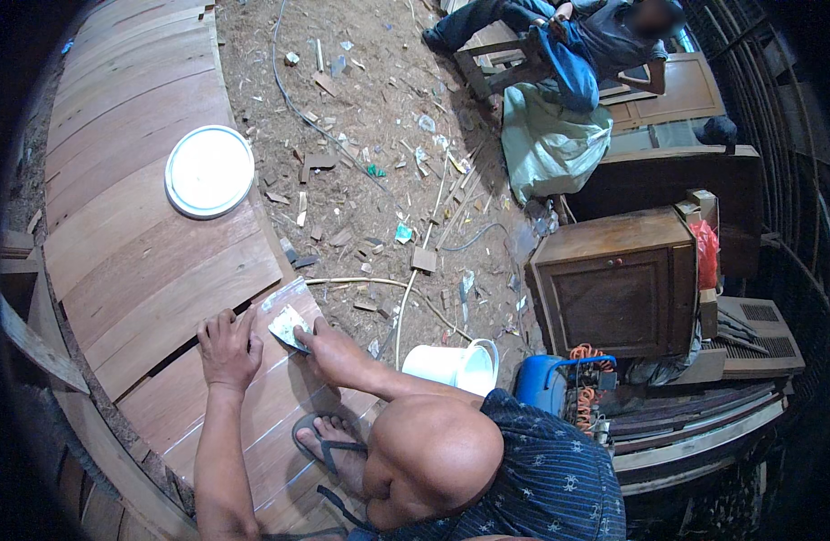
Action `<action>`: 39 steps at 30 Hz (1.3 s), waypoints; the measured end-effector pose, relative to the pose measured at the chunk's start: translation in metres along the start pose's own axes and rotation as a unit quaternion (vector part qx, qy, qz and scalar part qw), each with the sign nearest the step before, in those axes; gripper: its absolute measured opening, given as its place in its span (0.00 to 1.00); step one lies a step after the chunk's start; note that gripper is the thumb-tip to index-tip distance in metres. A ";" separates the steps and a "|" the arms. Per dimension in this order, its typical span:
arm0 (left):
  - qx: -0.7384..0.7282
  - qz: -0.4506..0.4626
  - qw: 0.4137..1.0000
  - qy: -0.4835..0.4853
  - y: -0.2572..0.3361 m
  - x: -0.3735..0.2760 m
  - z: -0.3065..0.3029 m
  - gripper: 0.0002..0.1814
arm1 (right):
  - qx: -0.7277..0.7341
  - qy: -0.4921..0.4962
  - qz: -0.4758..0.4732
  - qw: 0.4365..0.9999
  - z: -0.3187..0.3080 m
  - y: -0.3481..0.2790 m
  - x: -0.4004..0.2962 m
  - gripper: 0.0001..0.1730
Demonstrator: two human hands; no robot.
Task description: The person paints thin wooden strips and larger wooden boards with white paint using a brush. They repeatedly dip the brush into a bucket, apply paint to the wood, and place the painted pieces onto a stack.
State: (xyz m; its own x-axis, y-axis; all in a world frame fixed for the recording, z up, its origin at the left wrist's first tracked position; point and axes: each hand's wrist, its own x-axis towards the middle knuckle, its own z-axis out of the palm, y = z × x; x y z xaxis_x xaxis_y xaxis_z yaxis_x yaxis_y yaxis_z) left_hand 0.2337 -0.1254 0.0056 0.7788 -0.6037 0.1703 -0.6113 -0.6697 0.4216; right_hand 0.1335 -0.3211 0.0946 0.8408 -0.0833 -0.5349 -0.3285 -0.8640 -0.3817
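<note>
Wooden boards (pixel 164 253) lie side by side in front of me. My left hand (pixel 230 348) rests on a board beside a dark gap, fingers spread, holding nothing that I can see. In my right hand (pixel 323 341) is a flat scraper or putty knife (pixel 290 327) with pale filler on its blade, pressed near the end of the same board. White filler (pixel 284 295) is smeared just beyond the blade, and thin white lines run along the seams nearer my feet. A round white lid (pixel 210 172) with pale material on it sits farther up the boards.
A white bucket (pixel 449 368) lies on the dirt floor at my right, near a blue air compressor (pixel 542 385). Cables and wood scraps litter the ground. A wooden cabinet (pixel 604 284) stands farther right. Another person (pixel 577 61) sits at the top right beside a pale sack (pixel 550 142).
</note>
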 end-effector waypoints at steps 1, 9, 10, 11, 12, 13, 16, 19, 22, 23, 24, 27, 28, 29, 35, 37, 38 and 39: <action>-0.013 -0.002 1.000 -0.005 0.003 0.001 0.000 0.28 | 0.006 0.013 0.002 1.000 0.001 0.003 -0.001 0.32; -0.060 -0.048 0.997 -0.005 -0.008 -0.001 -0.005 0.26 | -0.023 -0.028 0.030 0.999 -0.007 -0.004 0.002 0.35; -0.058 -0.048 0.997 -0.018 -0.008 -0.001 -0.004 0.24 | -0.008 0.002 0.014 1.000 -0.002 0.005 -0.003 0.33; -0.037 -0.051 0.998 0.005 -0.015 -0.007 -0.007 0.23 | -0.037 -0.007 -0.001 0.999 -0.009 -0.004 0.000 0.31; -0.043 -0.037 0.998 0.020 -0.016 -0.006 -0.006 0.21 | -0.020 0.020 -0.023 0.999 -0.011 0.001 -0.004 0.30; -0.038 -0.029 0.998 0.047 -0.017 -0.007 -0.003 0.20 | -0.008 0.018 0.003 1.000 -0.018 -0.004 -0.005 0.28; -0.041 -0.019 0.998 0.052 -0.013 -0.004 -0.008 0.19 | -0.111 0.018 -0.022 0.993 -0.039 -0.014 -0.008 0.28; -0.035 -0.009 0.998 0.043 -0.011 -0.003 -0.009 0.19 | -0.160 0.027 -0.106 0.981 -0.037 -0.009 0.002 0.31; -0.033 -0.012 0.998 0.051 -0.008 -0.002 -0.008 0.18 | -0.182 0.026 -0.168 0.968 -0.038 -0.007 0.020 0.33; -0.032 -0.016 0.998 0.055 -0.007 -0.002 -0.007 0.18 | -0.184 0.027 -0.183 0.965 -0.039 -0.009 0.024 0.33; -0.031 -0.020 0.998 0.060 -0.007 0.000 -0.006 0.18 | -0.191 0.026 -0.193 0.962 -0.049 -0.021 0.025 0.32; -0.034 -0.024 0.997 0.060 -0.006 0.000 -0.005 0.18 | -0.237 0.026 -0.201 0.950 -0.051 -0.011 0.033 0.31; -0.032 -0.025 0.998 0.057 -0.006 0.000 -0.005 0.18 | -0.246 0.019 -0.176 0.953 -0.054 -0.008 0.034 0.31; -0.031 -0.026 0.998 0.054 -0.006 0.001 -0.005 0.18 | -0.255 0.012 -0.150 0.955 -0.057 -0.005 0.034 0.32; -0.021 -0.027 0.998 0.057 -0.009 -0.001 -0.006 0.16 | -0.239 0.028 -0.054 0.969 -0.075 0.015 0.029 0.30; -0.017 -0.027 0.998 0.059 -0.008 -0.001 -0.005 0.16 | -0.188 0.030 -0.016 0.982 -0.076 0.016 0.022 0.28; -0.016 -0.027 0.998 0.060 -0.009 -0.001 -0.005 0.16 | -0.089 0.025 -0.003 0.996 -0.069 0.016 0.019 0.27; -0.017 -0.024 0.998 0.062 -0.009 0.001 -0.005 0.15 | -0.040 0.029 -0.019 0.999 -0.062 0.011 0.015 0.27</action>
State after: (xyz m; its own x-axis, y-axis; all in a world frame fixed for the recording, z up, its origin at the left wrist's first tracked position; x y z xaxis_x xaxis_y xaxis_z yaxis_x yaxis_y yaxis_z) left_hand 0.2403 -0.1178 0.0065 0.8203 -0.5113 0.2564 -0.5687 -0.6807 0.4618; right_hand 0.1690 -0.3627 0.1295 0.8760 -0.0756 -0.4764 -0.2624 -0.9034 -0.3392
